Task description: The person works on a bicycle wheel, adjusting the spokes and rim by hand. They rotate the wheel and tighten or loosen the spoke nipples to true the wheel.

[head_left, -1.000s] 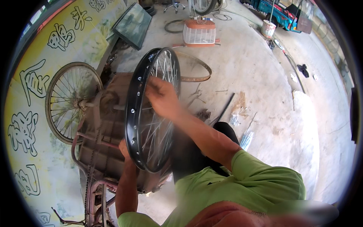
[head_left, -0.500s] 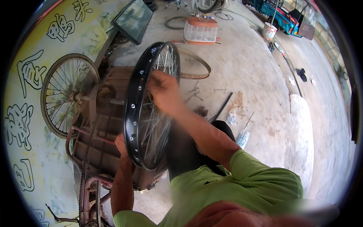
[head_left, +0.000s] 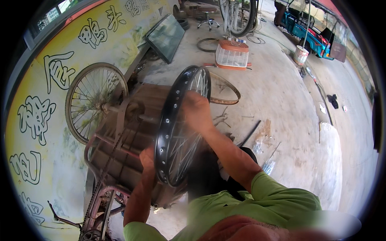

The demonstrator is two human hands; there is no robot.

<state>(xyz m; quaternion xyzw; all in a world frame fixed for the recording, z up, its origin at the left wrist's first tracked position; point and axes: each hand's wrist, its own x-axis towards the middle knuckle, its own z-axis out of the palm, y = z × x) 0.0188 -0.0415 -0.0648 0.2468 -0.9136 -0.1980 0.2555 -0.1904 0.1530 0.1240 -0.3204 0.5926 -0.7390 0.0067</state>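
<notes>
A black spoked bicycle wheel (head_left: 161,138) stands upright in front of me, with silver spoke nipples along its rim. My left hand (head_left: 147,157) is closed at the rim's lower left side, its fingertips partly hidden. Inside the wheel's upper half, my right hand (head_left: 197,112) is curled near the spokes and the rim's inner edge. Motion smears its fingers, so anything small between them cannot be made out. Beyond the wheel lies an overturned cargo tricycle (head_left: 134,90), brown and rusty, with a second spoked wheel (head_left: 96,103) on its far left side.
A bare rusty rim (head_left: 225,100) lies on the concrete floor behind the wheel. Right of my legs are a black rod (head_left: 251,132) and a plastic bag of spokes (head_left: 268,165). Farther off stand an orange and white crate (head_left: 232,55) and a bucket (head_left: 300,55). A painted wall (head_left: 36,120) borders the left.
My view has shifted, so the whole scene sits farther right and lower. Both hands stay at the wheel, and the right hand's fingers are more blurred now.
</notes>
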